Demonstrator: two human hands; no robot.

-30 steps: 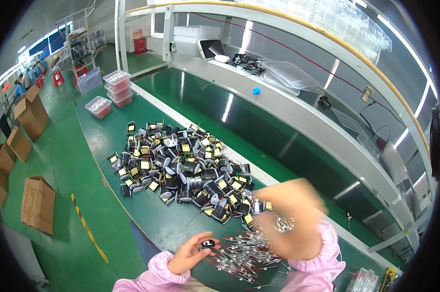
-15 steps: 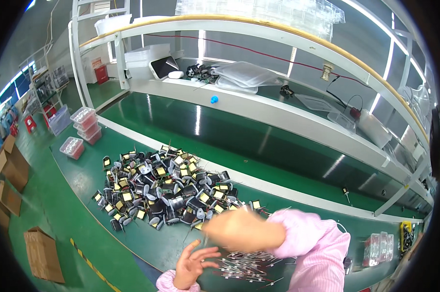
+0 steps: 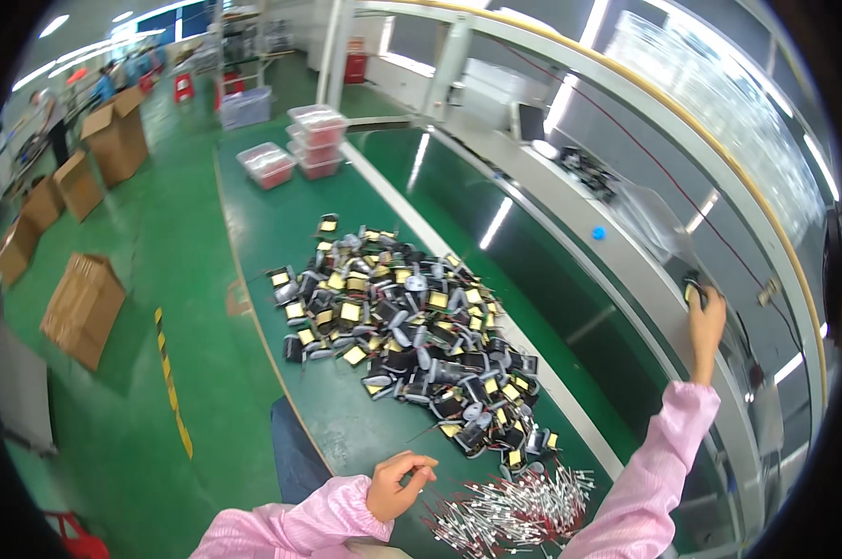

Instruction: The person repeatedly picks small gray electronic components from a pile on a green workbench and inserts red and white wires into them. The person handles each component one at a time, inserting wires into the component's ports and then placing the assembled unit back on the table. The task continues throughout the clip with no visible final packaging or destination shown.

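My right hand (image 3: pixel 706 321) is gripping a small dark part (image 3: pixel 693 291) on the shelf; my left hand (image 3: pixel 398 484) is curling beside the silvery pins (image 3: pixel 514 512) lying heaped on the surface.

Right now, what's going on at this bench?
A person in pink sleeves works at a green bench top. Their right hand reaches up to a small dark object with a yellow face on the grey shelf. Their left hand, fingers curled, rests beside a heap of thin silver-and-red wired parts, below a pile of black-and-yellow components.
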